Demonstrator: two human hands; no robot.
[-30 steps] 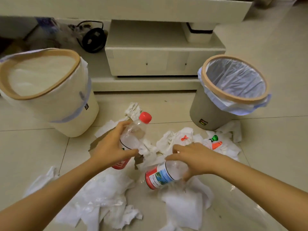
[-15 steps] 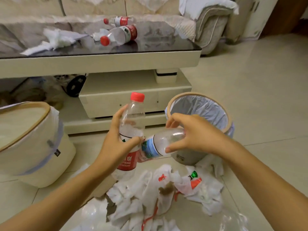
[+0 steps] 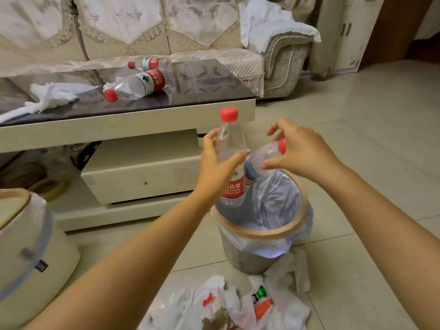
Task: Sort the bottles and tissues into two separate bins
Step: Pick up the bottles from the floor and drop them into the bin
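My left hand (image 3: 217,167) grips an upright clear bottle with a red cap and red label (image 3: 232,148) above the near rim of the grey bin (image 3: 247,253), which has a white liner. My right hand (image 3: 302,151) holds a second clear bottle with a blue label (image 3: 264,158), tilted cap-up over the same bin's opening. A cream bin (image 3: 35,253) stands at the left. Crumpled tissues (image 3: 221,306) lie on the floor in front. One more red-label bottle (image 3: 140,85) lies on the glass table (image 3: 166,108) and another (image 3: 152,63) behind it, with a tissue (image 3: 52,95) beside them.
A low cream table with a drawer unit (image 3: 138,179) stands right behind the bins. A sofa (image 3: 142,27) with a white cloth fills the back. A green-capped item with an orange body (image 3: 262,300) lies among the floor tissues. Tiled floor stretches to the right.
Both hands lifted their bottles off the floor pile and carried them up and right, over the grey bin. The right bottle turned from lying sideways to cap-up.
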